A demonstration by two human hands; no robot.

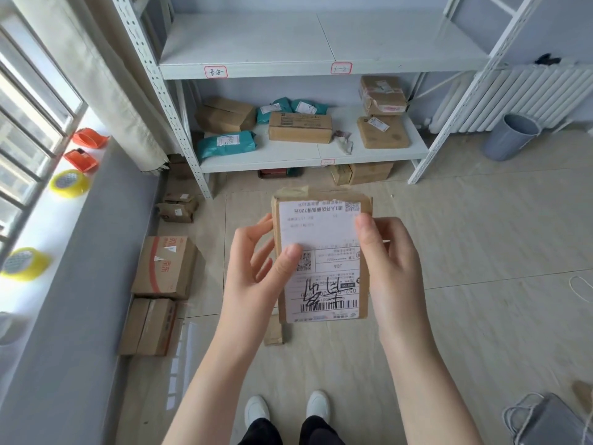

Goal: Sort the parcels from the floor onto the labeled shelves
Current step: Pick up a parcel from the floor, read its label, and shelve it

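I hold a flat cardboard parcel upright in front of me, its white shipping label with black handwriting facing me. My left hand grips its left edge, thumb on the label. My right hand grips the right edge. Ahead stands a white metal shelf with red-framed labels on its edges. Its lower level carries several brown boxes and teal bags. More cardboard parcels lie on the floor at the left by the wall.
A window sill at the left holds yellow tape rolls and orange tape dispensers. A grey bin stands by the radiator at the right. A grey bag lies at the bottom right. Boxes sit under the shelf.
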